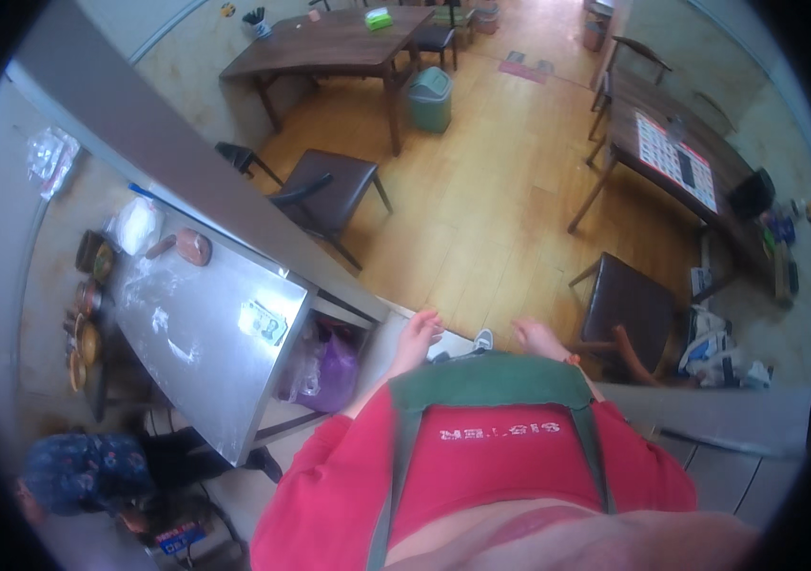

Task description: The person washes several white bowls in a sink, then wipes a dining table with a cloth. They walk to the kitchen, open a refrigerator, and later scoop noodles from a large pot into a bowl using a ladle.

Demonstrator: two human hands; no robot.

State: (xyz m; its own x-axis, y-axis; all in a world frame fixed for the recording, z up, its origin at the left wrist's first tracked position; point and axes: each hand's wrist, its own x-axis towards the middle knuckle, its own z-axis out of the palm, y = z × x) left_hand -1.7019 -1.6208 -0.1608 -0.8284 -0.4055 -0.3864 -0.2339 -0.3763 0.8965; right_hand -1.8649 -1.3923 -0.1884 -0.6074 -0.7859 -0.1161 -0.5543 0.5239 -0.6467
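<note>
My left hand (421,332) hovers in front of the green apron (491,382), with its fingers loosely curled and apart and nothing seen in them. On the other side of the apron, my right hand (535,337) is likewise held in the air, with a reddish band at its wrist; no object shows in it. A grey shoe (482,340) is visible between the two. To the left stands a steel-topped table (212,371) dusted with white powder. On it lie banknotes (264,322), a reddish-brown block-like object (193,247) and a white plastic bag (135,225).
A partition wall (184,164) runs beside the steel table. Ahead are dark chairs (334,189) (626,303), wooden tables (334,43) (669,143) and a green swing-lid bin (431,100). A purple bag (334,364) sits beneath the steel table. Another person (91,471) is at lower left.
</note>
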